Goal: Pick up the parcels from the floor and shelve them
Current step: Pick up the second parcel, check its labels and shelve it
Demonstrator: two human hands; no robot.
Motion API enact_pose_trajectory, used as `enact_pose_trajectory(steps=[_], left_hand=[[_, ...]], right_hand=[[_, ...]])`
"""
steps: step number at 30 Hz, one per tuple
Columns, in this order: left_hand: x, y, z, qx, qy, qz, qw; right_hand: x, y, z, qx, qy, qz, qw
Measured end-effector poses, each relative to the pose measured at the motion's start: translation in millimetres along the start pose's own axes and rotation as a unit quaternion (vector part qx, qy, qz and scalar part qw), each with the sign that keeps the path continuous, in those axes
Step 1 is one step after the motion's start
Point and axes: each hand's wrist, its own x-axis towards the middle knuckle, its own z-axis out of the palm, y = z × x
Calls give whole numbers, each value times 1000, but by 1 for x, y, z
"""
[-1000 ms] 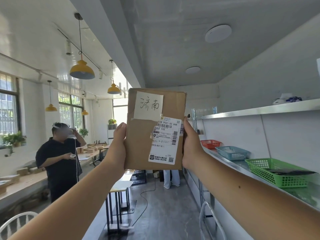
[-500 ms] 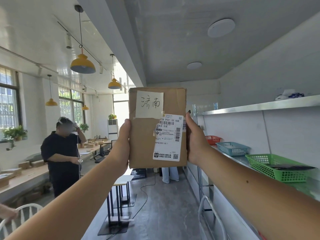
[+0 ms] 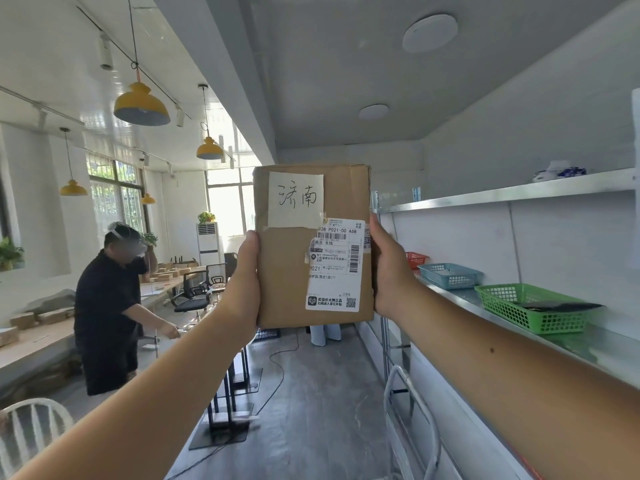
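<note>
1. So, I've got the parcel [image 3: 313, 245] held upright in mid-air at about head height, out at arm's length, roughly centre of view and level with the shelving on my right.
2. It's a flat brown cardboard package, taller than wide, a bit crumpled at the top corners. A white handwritten note [image 3: 295, 199] is taped near the top, and a printed shipping label [image 3: 335, 265] with barcodes and a QR code sits below and to the right of it.
3. Left hand [image 3: 244, 282] has its grip closed on the parcel's left edge, thumb side facing me. Right hand [image 3: 391, 271] is clamped on the right edge the same way. Fingers behind the box are hidden.
4. On my right, a metal shelf [image 3: 588, 348] runs along the white wall. A green basket [image 3: 530, 308] with something dark and flat in it sits nearest, then a blue basket [image 3: 448, 274], then a red basket [image 3: 415, 259] partly hidden behind my right hand.
5. An upper shelf [image 3: 512, 192] above it carries a white and blue item I can't make out.
6. Room's long, grey floor, yellow pendant lamps [image 3: 142, 105] overhead. On the left, a person in black [image 3: 107, 317] stands at a long table [image 3: 31, 344] with small boxes on it.
</note>
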Motion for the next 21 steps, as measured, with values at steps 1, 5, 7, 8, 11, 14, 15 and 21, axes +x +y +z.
enact_pose_trajectory(steps=[1, 5, 7, 8, 11, 14, 15, 21], left_hand=[[0, -3, -2, -3, -2, -5, 1000], [7, -14, -6, -26, -21, -24, 999], [11, -20, -5, -39, -32, -37, 998], [12, -23, -2, -43, -40, -44, 997], [9, -33, 7, -47, -56, -67, 995], [7, -40, 17, -54, -77, -64, 994], [5, -41, 21, -55, -80, -65, 993], [-20, -52, 50, -56, -112, -88, 988]], right_hand=[[0, 2, 0, -4, 8, 3, 1000], [-9, 7, -3, -24, 60, 16, 998], [-17, 8, -4, -26, 86, 20, 996], [-21, 7, -5, -27, 97, 18, 995], [-33, 5, -11, -33, 119, 8, 992], [-47, -3, -18, -39, 155, 10, 987], [-52, -5, -21, -41, 163, 11, 986], [-96, -23, -39, -66, 211, -8, 975]])
